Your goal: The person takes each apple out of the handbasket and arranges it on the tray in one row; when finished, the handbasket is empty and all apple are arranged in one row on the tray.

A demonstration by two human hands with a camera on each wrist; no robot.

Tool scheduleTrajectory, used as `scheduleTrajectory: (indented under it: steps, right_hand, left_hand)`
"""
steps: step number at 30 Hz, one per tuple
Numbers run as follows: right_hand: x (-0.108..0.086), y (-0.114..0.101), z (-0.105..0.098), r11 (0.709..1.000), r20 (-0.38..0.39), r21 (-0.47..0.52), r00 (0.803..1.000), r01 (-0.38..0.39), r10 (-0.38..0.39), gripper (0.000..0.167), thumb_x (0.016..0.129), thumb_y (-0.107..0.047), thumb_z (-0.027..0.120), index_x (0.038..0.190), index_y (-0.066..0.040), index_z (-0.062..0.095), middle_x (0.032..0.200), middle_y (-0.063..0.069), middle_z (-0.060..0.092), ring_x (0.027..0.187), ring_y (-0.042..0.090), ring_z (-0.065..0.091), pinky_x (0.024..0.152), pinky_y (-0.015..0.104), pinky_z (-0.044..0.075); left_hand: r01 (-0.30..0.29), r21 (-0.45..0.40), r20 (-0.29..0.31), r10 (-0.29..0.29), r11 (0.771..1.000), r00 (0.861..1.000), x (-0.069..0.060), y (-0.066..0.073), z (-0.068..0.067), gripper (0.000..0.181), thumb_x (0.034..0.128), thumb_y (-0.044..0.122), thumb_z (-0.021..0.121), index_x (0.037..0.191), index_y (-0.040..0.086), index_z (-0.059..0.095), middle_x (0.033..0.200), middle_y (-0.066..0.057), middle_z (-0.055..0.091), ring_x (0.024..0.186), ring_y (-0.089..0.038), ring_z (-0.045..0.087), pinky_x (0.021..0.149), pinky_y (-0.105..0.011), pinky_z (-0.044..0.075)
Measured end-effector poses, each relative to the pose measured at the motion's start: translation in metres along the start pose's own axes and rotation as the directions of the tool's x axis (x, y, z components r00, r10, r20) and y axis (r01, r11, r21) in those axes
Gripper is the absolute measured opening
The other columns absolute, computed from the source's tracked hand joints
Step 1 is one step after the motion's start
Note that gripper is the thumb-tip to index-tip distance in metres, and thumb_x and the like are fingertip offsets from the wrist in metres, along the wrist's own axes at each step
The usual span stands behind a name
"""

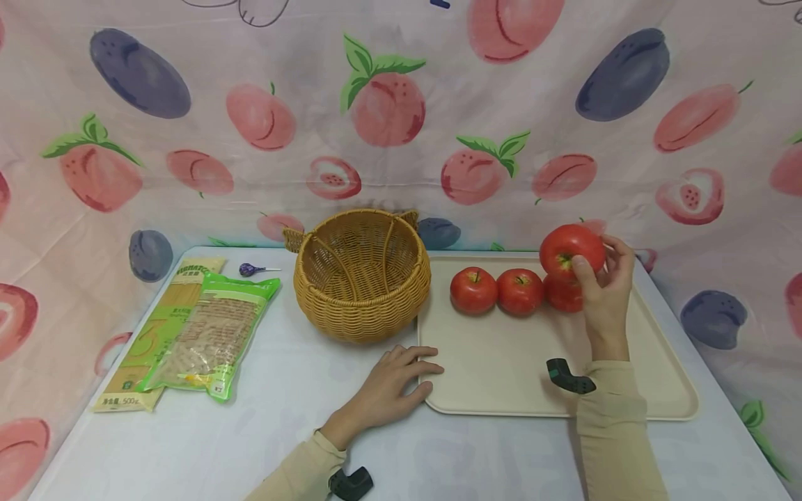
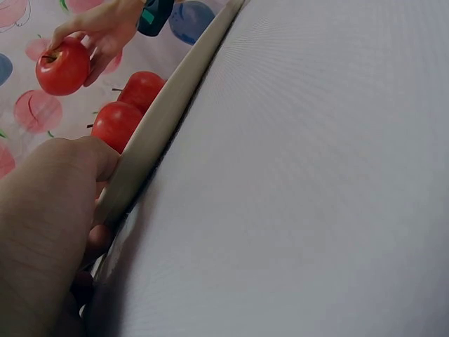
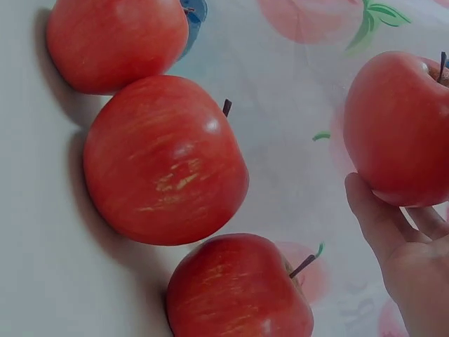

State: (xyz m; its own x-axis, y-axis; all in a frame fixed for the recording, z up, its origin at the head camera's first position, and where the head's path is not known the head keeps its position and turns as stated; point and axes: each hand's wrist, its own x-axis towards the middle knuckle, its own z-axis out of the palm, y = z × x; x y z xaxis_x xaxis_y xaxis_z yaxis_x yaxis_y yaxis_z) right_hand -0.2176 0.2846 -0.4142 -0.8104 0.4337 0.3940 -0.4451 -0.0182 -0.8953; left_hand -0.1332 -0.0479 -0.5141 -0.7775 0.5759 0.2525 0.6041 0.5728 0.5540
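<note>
My right hand [image 1: 608, 299] grips a red apple [image 1: 567, 243] with thumb and fingers, holding it above the back of a beige tray [image 1: 501, 369]. Three more red apples sit in a row on the tray: a left one [image 1: 473, 291], a middle one [image 1: 521, 292] and a right one [image 1: 562, 293], which is partly hidden behind the held apple and my hand. In the right wrist view, the held apple [image 3: 400, 133] hangs apart from the row. My left hand [image 1: 395, 383] rests at the tray's left rim with its fingers loosely extended over the edge.
A wicker basket [image 1: 357, 316] stands left of the tray, close against it. Farther left, a green-edged bag [image 1: 213, 334] lies partly over a pack of noodles [image 1: 140, 348]. A purple-wrapped lollipop [image 1: 249, 269] lies behind them. A fruit-print cloth [image 1: 401, 174] hangs at the back.
</note>
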Motion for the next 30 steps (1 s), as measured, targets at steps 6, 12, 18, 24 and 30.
scheduleTrajectory:
  steps: [6, 12, 18, 24, 30]
  right_hand:
    - [0.002, 0.001, -0.003, 0.999, -0.011, 0.034, 1.0, -0.002, 0.002, 0.05, 0.08, -0.005, 0.067, 0.125, -0.011, 0.048, 0.119, 0.005, 0.052, 0.11, 0.018, 0.051, 0.089, 0.019, 0.043]
    - [0.004, 0.002, -0.009, 1.0, -0.059, 0.02, 0.998, -0.021, 0.022, 0.047, 0.081, -0.007, 0.068, 0.124, -0.013, 0.05, 0.119, 0.004, 0.053, 0.11, 0.017, 0.051, 0.089, 0.017, 0.044]
    - [0.005, 0.001, -0.016, 0.994, -0.087, 0.084, 0.993, -0.067, 0.074, 0.047, 0.084, -0.006, 0.067, 0.126, -0.014, 0.048, 0.119, 0.005, 0.051, 0.107, 0.018, 0.054, 0.079, 0.017, 0.052]
    - [0.009, 0.004, -0.023, 0.985, -0.107, 0.15, 0.989, -0.081, 0.098, 0.047, 0.083, -0.004, 0.067, 0.125, -0.012, 0.047, 0.12, 0.007, 0.05, 0.105, 0.018, 0.055, 0.072, 0.02, 0.055]
    - [0.01, 0.006, -0.029, 0.978, -0.137, 0.189, 0.984, -0.087, 0.114, 0.049, 0.083, -0.004, 0.068, 0.126, -0.012, 0.046, 0.121, 0.007, 0.048, 0.108, 0.019, 0.053, 0.071, 0.021, 0.055]
  left_hand:
    - [-0.006, 0.0, -0.006, 0.006, 1.0, 1.0, 0.0, 0.001, -0.001, 0.027, 0.0931, 0.033, 0.055, 0.119, 0.03, 0.063, 0.138, 0.01, 0.049, 0.119, -0.009, 0.047, 0.101, -0.037, 0.037]
    - [-0.005, 0.003, -0.004, 0.005, 1.0, 1.0, 0.0, 0.002, -0.002, 0.028, 0.0933, 0.033, 0.054, 0.119, 0.031, 0.063, 0.139, 0.009, 0.049, 0.12, -0.01, 0.047, 0.102, -0.037, 0.037]
    - [0.01, -0.008, 0.014, -0.01, 1.0, 1.0, 0.0, 0.001, -0.001, 0.028, 0.0938, 0.034, 0.053, 0.12, 0.031, 0.063, 0.139, 0.01, 0.049, 0.121, -0.009, 0.045, 0.102, -0.037, 0.037]
    - [0.012, 0.002, 0.016, -0.012, 1.0, 1.0, 0.0, 0.001, 0.0, 0.028, 0.0941, 0.034, 0.053, 0.12, 0.031, 0.062, 0.139, 0.01, 0.049, 0.123, -0.01, 0.045, 0.103, -0.038, 0.036]
    - [0.015, -0.001, 0.016, -0.015, 1.0, 1.0, 0.0, 0.001, 0.0, 0.028, 0.0937, 0.034, 0.053, 0.12, 0.032, 0.062, 0.139, 0.011, 0.048, 0.121, -0.009, 0.045, 0.101, -0.036, 0.037]
